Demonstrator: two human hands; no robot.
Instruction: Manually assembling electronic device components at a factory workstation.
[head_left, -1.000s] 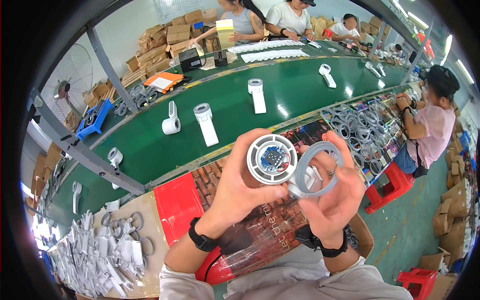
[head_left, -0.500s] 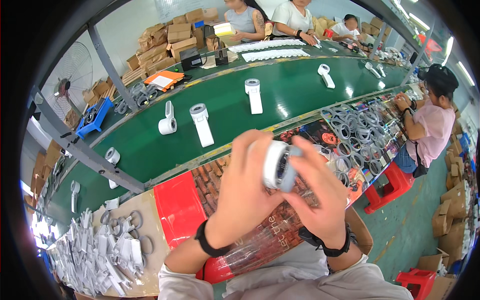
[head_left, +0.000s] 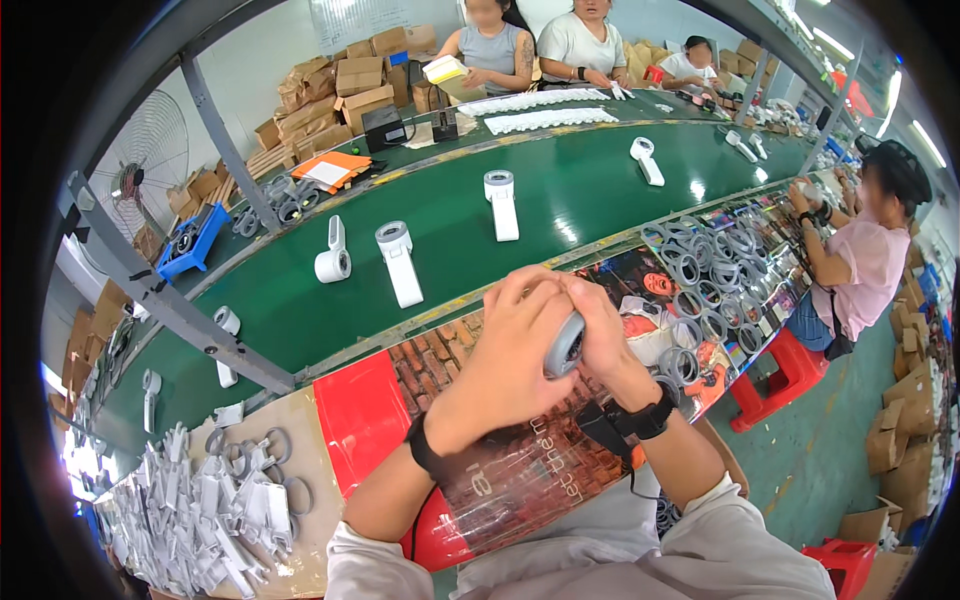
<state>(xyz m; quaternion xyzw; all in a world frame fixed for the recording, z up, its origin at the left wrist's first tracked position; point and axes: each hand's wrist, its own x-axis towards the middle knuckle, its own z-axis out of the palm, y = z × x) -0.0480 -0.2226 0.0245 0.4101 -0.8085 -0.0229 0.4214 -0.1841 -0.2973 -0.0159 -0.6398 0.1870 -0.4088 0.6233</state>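
Round grey plastic ring-fronted part [head_left: 565, 346], dark-centred, held above a glossy brick-patterned sheet [head_left: 530, 480]. Left hand [head_left: 520, 345] wrapped round it; right hand [head_left: 602, 335] gripping the opposite side; fingers hide much of it. Rightward: loose grey plastic rings [head_left: 715, 272]. Leftward: heaped white plastic pieces [head_left: 205, 515]. Beyond: smooth green conveyor belt [head_left: 447, 225] bearing white round-headed, straight-handled plastic devices [head_left: 402, 268].

green belt [head_left: 450, 245] carrying white handheld devices [head_left: 403, 278], worktable [head_left: 308, 435] strewn with white parts [head_left: 195, 510], grey rings [head_left: 722, 262]
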